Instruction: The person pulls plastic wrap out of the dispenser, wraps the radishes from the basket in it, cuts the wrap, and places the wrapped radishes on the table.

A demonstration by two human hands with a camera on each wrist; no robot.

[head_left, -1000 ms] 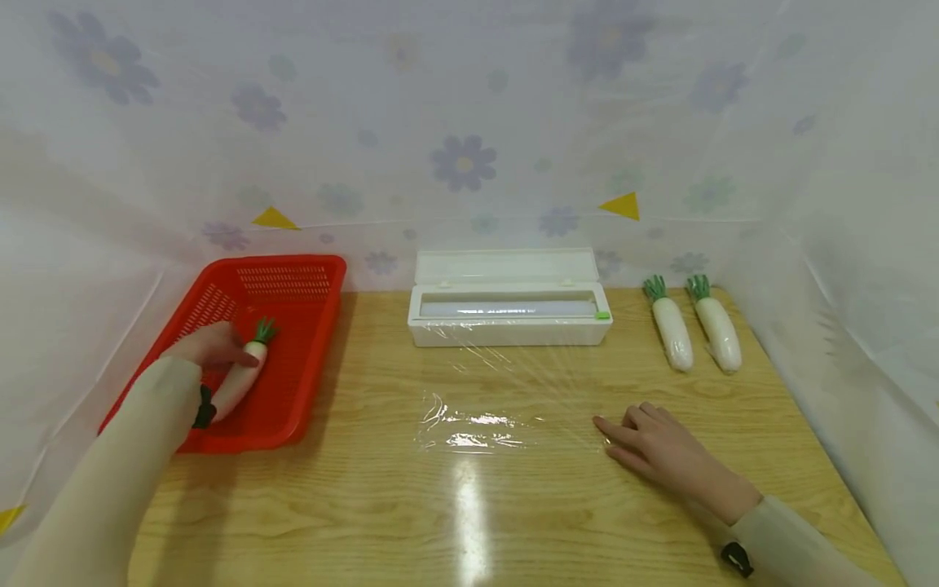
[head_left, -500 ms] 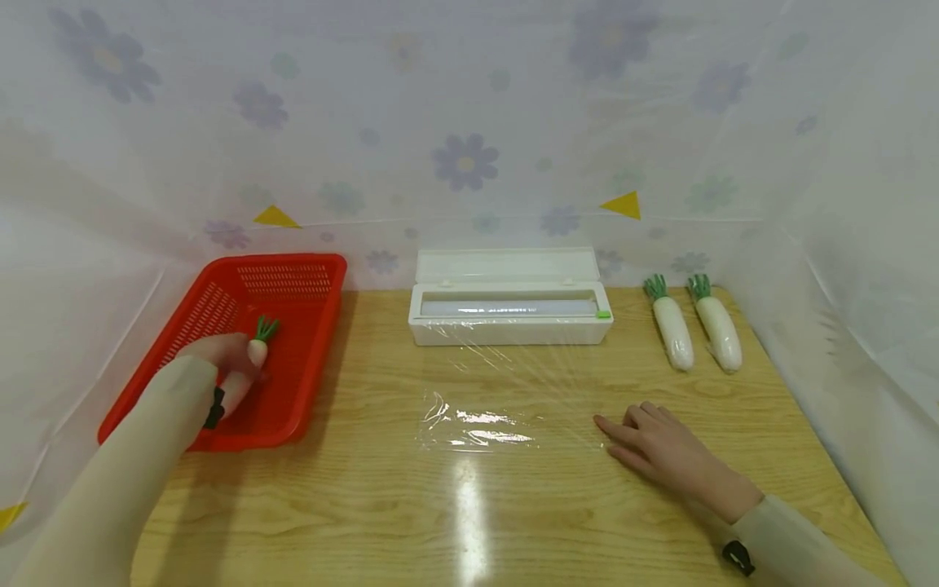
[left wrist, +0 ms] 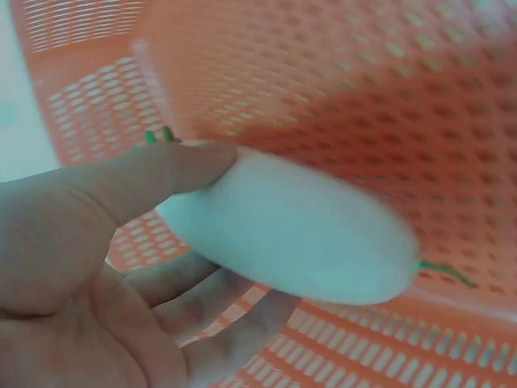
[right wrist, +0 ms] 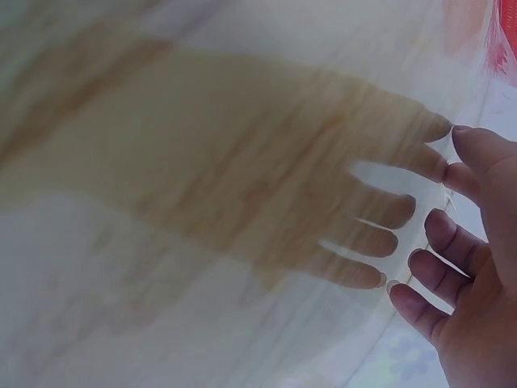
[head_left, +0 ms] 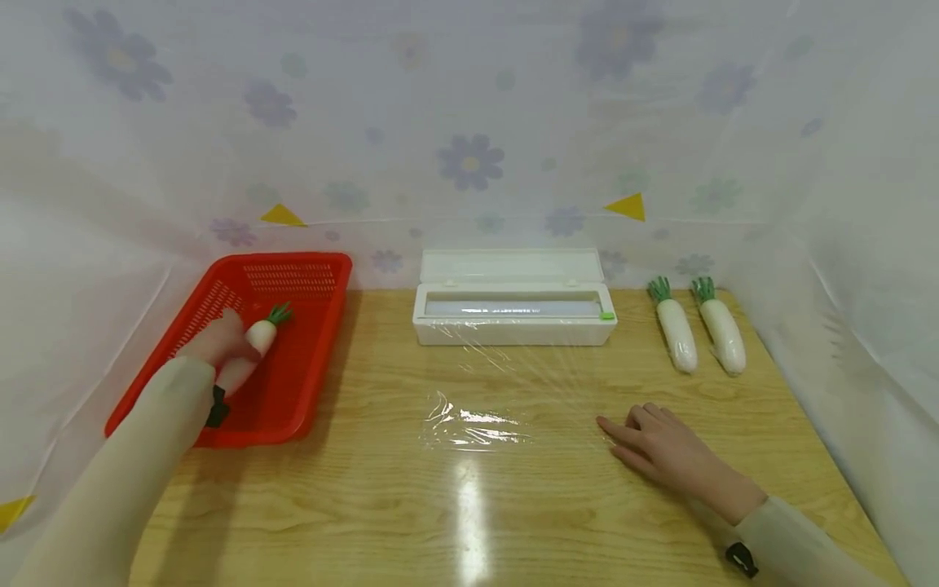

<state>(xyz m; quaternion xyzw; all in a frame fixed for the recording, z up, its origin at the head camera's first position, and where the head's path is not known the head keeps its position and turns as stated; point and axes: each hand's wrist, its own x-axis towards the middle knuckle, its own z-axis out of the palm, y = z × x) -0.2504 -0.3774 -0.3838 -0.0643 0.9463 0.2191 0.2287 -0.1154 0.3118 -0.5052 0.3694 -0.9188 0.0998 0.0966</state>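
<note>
Inside the red basket my left hand grips a white radish with green leaf stubs. In the left wrist view the thumb lies over the radish and the fingers curl beneath it. My right hand rests on the table with relaxed fingers, its fingertips at the right corner of a sheet of clear cling film. That film is drawn out over the front of a white cling film dispenser, whose lid stands raised. The right wrist view shows the fingertips against the tabletop with their reflection.
Two more white radishes, one beside the other, lie at the back right with a shiny wrapped look. A flower-printed white sheet walls the wooden table at the back and sides.
My left hand has shifted slightly right and turned the radish, so its leafy end now points further right. The right hand stays in place at the film's corner.
</note>
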